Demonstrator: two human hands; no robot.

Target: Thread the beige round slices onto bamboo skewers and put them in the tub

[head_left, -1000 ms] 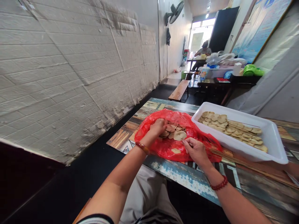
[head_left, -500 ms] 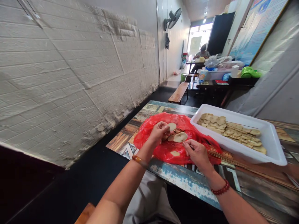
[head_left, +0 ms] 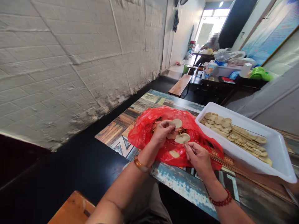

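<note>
My left hand pinches a thin, pale round slice, which looks like potato, above an open red plastic bag. Just below that slice is a second one, with a bit of thin wooden skewer showing above it. The closed fingertips of my right hand are at this lower slice's edge, gripping the skewer, mostly hidden. More slices lie inside the bag, and a loose slice rests on the red plastic nearer to me.
Right of the bag, a white plastic tub holds several skewers of slices. Bare skewers lie on the patterned table before it. Beyond are a wooden bench, a cluttered table and a seated person.
My left hand has moved slightly right with its slice, closer to the slice on the skewer. My right hand has hardly moved. The camera view has tilted down.
</note>
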